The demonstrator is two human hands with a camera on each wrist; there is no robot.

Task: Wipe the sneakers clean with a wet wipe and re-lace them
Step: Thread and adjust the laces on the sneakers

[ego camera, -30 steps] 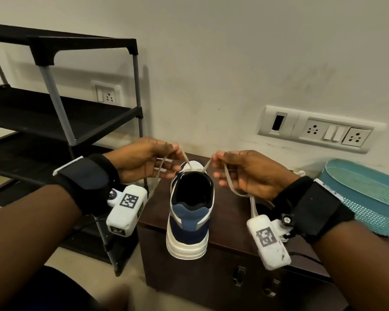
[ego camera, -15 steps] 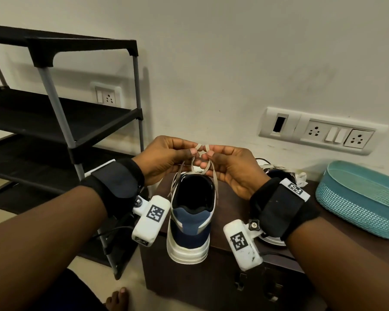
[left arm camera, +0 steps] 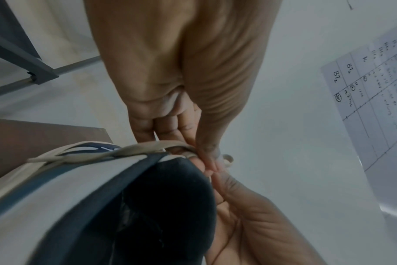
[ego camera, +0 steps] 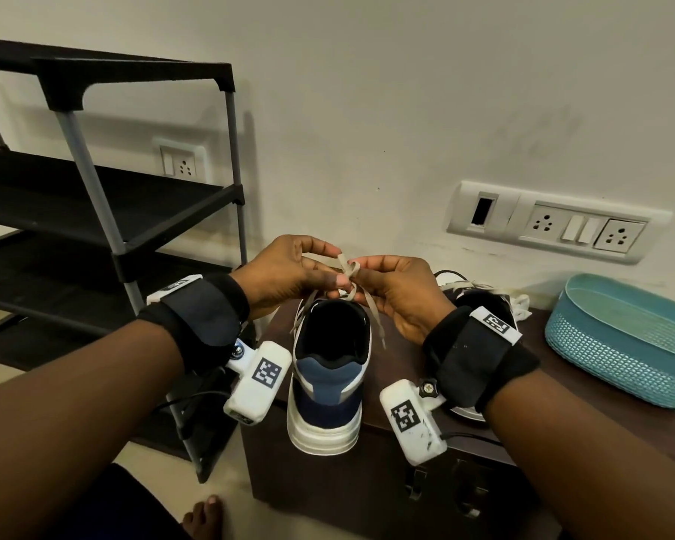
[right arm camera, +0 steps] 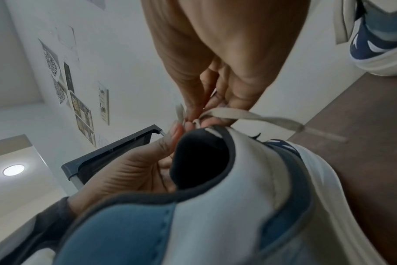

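White/navy sneaker upright; L hand & R hand pinch beige lace.

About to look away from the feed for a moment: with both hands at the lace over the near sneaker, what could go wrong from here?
1. The left hand and right hand only pinch the lace at small loops; a loop could slip out before the knot tightens.
2. The sneaker has its heel at the cabinet front edge; a hard tug might tip it off.

Handwritten "BT" entries, twice, on the ruled paper sheet on the wall.
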